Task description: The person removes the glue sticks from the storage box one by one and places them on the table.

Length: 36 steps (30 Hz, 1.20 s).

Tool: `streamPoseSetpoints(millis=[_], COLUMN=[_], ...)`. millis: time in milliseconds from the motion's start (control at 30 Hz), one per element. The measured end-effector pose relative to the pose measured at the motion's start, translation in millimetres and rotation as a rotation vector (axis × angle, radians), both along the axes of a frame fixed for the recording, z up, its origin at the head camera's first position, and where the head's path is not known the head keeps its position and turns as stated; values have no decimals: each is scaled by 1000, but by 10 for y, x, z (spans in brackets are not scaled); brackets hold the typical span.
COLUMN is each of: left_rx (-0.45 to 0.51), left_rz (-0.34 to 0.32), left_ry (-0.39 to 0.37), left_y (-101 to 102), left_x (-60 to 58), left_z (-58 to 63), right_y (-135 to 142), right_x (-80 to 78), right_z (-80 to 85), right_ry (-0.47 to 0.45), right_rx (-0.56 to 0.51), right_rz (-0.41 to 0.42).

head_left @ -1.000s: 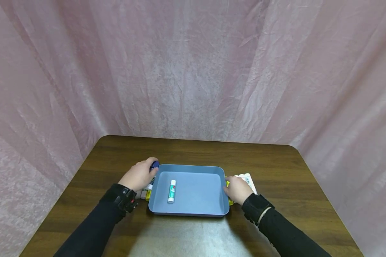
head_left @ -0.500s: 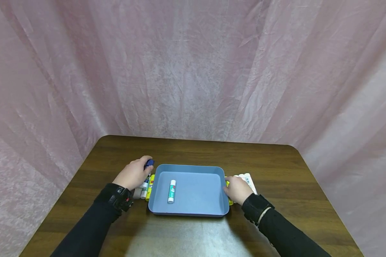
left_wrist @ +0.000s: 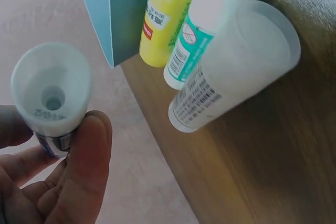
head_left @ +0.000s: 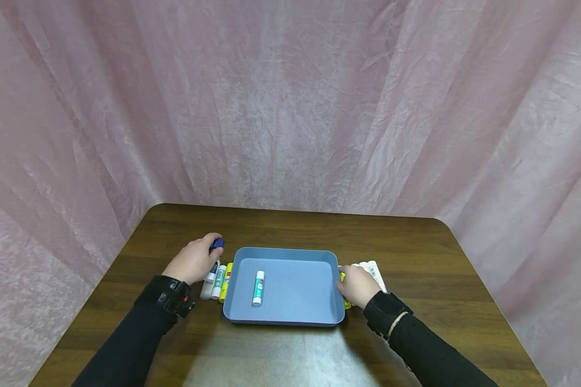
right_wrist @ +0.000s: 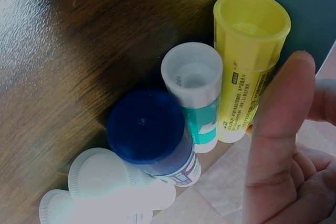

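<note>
In the head view my left hand point(head_left: 192, 260) is left of the blue tray point(head_left: 295, 323) and holds a blue-capped glue stick point(head_left: 217, 244). The left wrist view shows its hollow white base point(left_wrist: 51, 87) toward the camera, pinched between thumb point(left_wrist: 90, 166) and fingers. Below lie a yellow glue stick point(left_wrist: 167, 22), a green-and-white one point(left_wrist: 190, 45) and a wide whitish one point(left_wrist: 231, 64). My right hand point(head_left: 360, 286) rests at the tray's right side, thumb straight beside another yellow glue stick point(right_wrist: 245, 72); whether it touches the stick is unclear. A green-and-white glue stick point(head_left: 259, 288) lies inside the tray.
Right of the tray, the right wrist view shows a green glue stick point(right_wrist: 202, 124), a blue-capped one point(right_wrist: 147, 127) and several white ones point(right_wrist: 105, 182) in a row. The brown wooden table point(head_left: 290, 215) ends at a pink curtain point(head_left: 290, 107).
My left hand has moved left, away from the tray, carrying the blue-capped glue stick; the glue sticks lying beneath it now show more. The right hand and tray have stayed in place.
</note>
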State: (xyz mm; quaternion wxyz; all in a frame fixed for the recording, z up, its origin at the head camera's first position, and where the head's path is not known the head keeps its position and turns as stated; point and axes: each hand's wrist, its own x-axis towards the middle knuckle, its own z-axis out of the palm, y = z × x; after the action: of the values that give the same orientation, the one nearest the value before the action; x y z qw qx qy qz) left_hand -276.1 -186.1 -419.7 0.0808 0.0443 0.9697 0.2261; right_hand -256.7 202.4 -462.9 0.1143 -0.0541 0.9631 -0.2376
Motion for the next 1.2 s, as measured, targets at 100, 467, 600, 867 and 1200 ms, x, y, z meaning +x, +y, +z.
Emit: streamPoseSetpoints(millis=[100, 467, 600, 867, 1200], left_rx=[-6, -28, -34, -45, -56], left_rz=[6, 39, 51, 72, 94], left_ry=[-3, -44, -62, -110, -188], left_y=[-31, -142, -183, -253, -323], left_x=[-12, -49, -52, -70, -95], left_z=[-8, -77, -105, -171, -299], right_y=[-2, 2, -1, -1, 1], right_x=[3, -4, -5, -6, -11], right_z=[4, -7, -8, -22, -39], right_ry=[0, -1, -11, -3, 19], right_rx=[1, 7, 5, 2, 7], right_rz=[-3, -2, -4, -5, -3])
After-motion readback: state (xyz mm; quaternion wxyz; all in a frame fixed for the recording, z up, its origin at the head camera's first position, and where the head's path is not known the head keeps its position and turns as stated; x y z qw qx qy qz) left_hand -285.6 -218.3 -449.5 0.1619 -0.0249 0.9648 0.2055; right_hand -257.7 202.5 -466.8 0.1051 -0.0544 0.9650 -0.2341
